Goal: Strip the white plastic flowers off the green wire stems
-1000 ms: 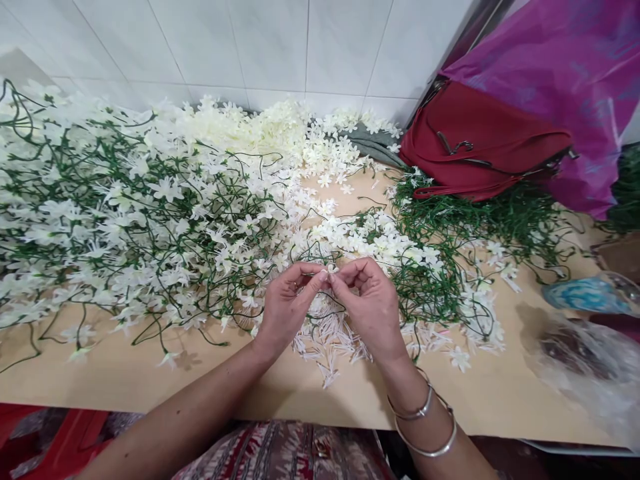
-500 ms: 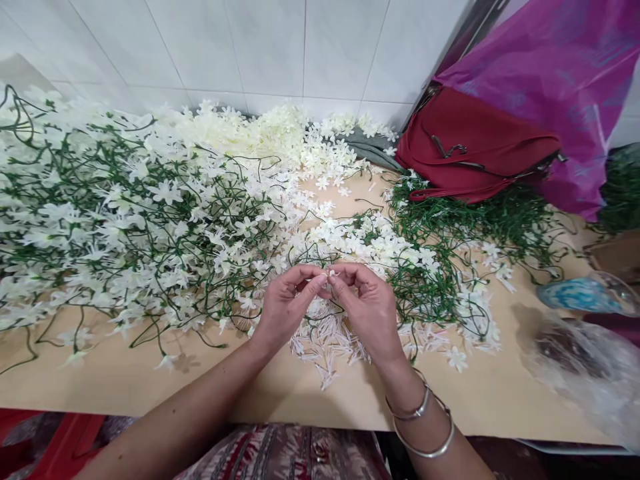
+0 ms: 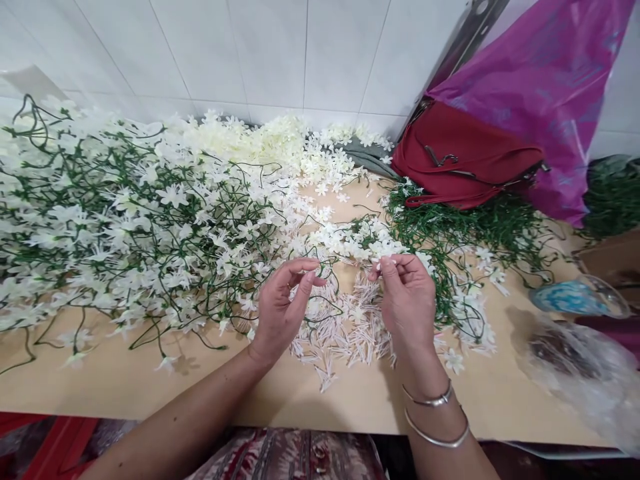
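My right hand [image 3: 407,297] pinches a small white artificial flower [image 3: 385,262] between thumb and fingertips, just above the near edge of a flower heap. To its left, my left hand [image 3: 283,307] is raised with thumb and fingers curved and slightly apart, and I see nothing held in it. A thin green stem [image 3: 336,280] curves close to its fingertips. Between and below the hands lies a loose pile of short thin white sticks [image 3: 345,333]. White flower heads [image 3: 370,241] are gathered just behind the hands.
A big heap of white flowers on green stems [image 3: 125,227] covers the left of the table [image 3: 200,393]. Green stems [image 3: 460,227] lie at right, below a red bag [image 3: 460,157] and a purple plastic bag [image 3: 565,87]. A blue-patterned cup [image 3: 575,295] and clear plastic bag [image 3: 590,373] stand right.
My hands were together at the fingertips over a tiny white piece. They have parted: the right has moved right with a white flower, and the left has drawn slightly left, its fingers loosened.
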`<move>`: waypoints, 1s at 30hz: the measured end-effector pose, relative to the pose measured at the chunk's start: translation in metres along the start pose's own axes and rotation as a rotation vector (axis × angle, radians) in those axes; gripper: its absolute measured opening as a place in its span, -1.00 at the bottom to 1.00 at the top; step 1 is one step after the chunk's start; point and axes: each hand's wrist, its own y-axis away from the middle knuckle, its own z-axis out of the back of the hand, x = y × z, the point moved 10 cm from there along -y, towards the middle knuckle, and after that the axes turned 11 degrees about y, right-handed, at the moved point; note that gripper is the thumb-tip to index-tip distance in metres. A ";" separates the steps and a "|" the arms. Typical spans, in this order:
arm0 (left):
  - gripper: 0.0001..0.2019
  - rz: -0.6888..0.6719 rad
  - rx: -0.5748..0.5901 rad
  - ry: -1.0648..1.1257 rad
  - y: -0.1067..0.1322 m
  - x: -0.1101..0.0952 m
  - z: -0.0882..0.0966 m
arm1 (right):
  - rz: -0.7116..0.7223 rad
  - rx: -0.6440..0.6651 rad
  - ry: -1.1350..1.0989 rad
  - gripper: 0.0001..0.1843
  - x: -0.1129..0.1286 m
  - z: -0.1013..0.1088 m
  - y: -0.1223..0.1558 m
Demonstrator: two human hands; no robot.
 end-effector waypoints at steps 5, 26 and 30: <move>-0.86 -0.027 0.087 -0.140 -0.001 -0.003 -0.012 | -0.032 0.084 0.040 -0.79 -0.001 -0.007 0.001; -0.82 -0.157 0.401 -1.118 -0.070 0.039 -0.094 | -0.065 0.082 0.160 -0.76 -0.002 -0.002 -0.004; -0.88 -0.161 0.432 -1.090 -0.074 0.042 -0.093 | -0.069 0.055 0.151 -0.74 -0.006 0.001 -0.005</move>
